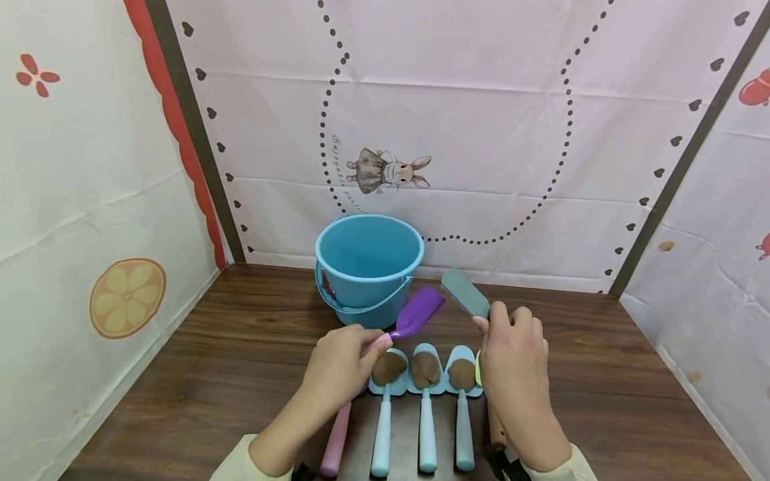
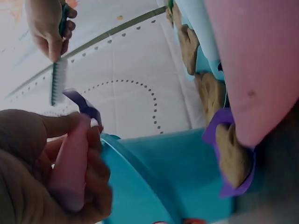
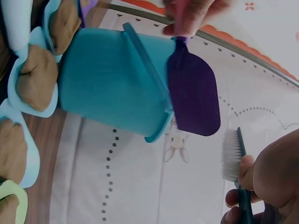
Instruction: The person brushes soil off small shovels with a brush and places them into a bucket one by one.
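My left hand grips the pink handle of a toy shovel, its purple blade tilted up in front of the bucket. In the right wrist view, that blade shows its flat face with nothing on it. My right hand holds a green brush by its handle, right of the shovel and apart from it. White bristles stand out along the brush head. Below both hands lie three light blue shovels, each with a brown lump in its scoop.
A blue bucket stands behind the shovels, its handle hanging down in front. Another pink-handled shovel lies at the left of the row, its purple scoop holding a brown lump. A yellow-green scoop sits at the right end. Printed cloth walls enclose the wooden table.
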A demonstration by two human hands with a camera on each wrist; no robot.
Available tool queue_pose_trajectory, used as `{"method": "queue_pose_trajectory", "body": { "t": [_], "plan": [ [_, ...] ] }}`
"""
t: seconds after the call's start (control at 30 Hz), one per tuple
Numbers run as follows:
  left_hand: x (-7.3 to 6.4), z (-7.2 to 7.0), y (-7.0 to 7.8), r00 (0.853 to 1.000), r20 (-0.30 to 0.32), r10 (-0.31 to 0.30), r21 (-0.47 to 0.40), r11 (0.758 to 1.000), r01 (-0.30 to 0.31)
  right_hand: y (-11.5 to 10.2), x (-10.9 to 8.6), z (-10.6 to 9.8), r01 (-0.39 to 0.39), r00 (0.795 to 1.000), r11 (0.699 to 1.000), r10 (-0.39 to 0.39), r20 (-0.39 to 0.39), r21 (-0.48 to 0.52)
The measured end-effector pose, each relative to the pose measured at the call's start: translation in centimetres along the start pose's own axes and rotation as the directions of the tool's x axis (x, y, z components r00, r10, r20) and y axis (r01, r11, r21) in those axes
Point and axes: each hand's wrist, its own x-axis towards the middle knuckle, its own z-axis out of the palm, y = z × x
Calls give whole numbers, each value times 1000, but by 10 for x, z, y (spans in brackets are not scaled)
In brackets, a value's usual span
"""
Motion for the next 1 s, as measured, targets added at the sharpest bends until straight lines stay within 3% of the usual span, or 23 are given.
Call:
{"method": "queue_pose_trajectory", "body": {
  "t": [0.03, 0.07, 0.1, 0.13, 0.17, 0.27, 0.3, 0.33, 0.37, 0.4, 0.43, 0.5, 0.7, 1.0],
  "plan": [
    [1, 0, -2, 997, 65, -51, -111, 992, 58, -1, 0, -1, 10, 1000, 1000, -10, -11, 3],
    [2, 0, -4, 986, 138, -96, -240, 963, 127, -2, 0, -2, 20, 1000, 1000, -20, -22, 5],
    [4, 0, -6, 968, 214, -129, -366, 909, 202, -3, 0, -4, 28, 999, 1000, -27, -28, 8],
    [4, 0, -8, 945, 294, -145, -481, 832, 278, -4, 0, -4, 32, 999, 999, -31, -32, 11],
    [5, 0, -10, 914, 379, -148, -581, 731, 359, -5, -1, -5, 35, 999, 999, -35, -34, 15],
    [7, 0, -14, 804, 589, -85, -733, 364, 575, -8, -1, -7, 39, 999, 999, -39, -24, 23],
    [7, 0, -15, 770, 636, -42, -737, 261, 623, -9, -2, -7, 39, 999, 999, -39, -17, 26],
    [7, 0, -15, 743, 670, 7, -732, 174, 658, -10, -2, -7, 39, 999, 999, -39, -10, 29],
    [7, 0, -15, 719, 693, 50, -720, 102, 687, -11, -2, -7, 43, 999, 999, -43, -3, 30],
    [7, -1, -15, 702, 706, 91, -708, 53, 705, -12, -3, -6, 46, 999, 998, -46, 5, 30],
    [7, -1, -14, 691, 712, 126, -698, 19, 716, -12, -3, -6, 50, 999, 998, -50, 12, 29],
    [7, -2, -13, 677, 715, 173, -686, -13, 728, -14, -4, -6, 56, 998, 998, -57, 29, 27],
    [7, -5, -9, 681, 708, 187, -692, -5, 722, -20, -7, -5, 79, 993, 996, -81, 81, 31],
    [6, -6, -9, 684, 704, 192, -694, -22, 720, -46, -27, -1, 259, 965, 965, -261, 26, 51]
  ]
}}
